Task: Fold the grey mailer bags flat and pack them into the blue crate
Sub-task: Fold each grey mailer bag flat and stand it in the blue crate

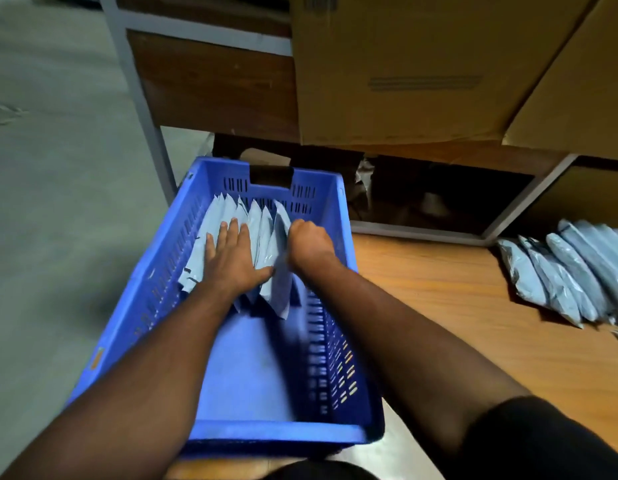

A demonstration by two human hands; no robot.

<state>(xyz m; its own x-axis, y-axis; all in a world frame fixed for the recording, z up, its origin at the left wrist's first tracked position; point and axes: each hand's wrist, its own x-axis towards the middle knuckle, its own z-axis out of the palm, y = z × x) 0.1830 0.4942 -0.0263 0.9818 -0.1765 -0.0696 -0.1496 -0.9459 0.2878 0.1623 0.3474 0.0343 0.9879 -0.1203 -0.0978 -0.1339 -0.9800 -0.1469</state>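
Note:
A blue slotted crate [231,434] lies in front of me, partly on the grey floor and partly on a wooden surface. Several folded grey mailer bags [257,226] stand on edge in a row at its far end. My left hand [233,259] lies flat with straight fingers against the left part of that row. My right hand [309,245] has curled fingers and grips the rightmost bag [279,292] at its upper edge, inside the crate next to the right wall. Off to the right, a pile of several more grey mailer bags [570,271] lies on the wood.
The wooden surface [439,306] runs to the right of the crate. Big cardboard boxes [404,71] sit on a grey metal-framed shelf [141,109] behind the crate, with a dark gap under them. Grey floor [58,202] spreads to the left.

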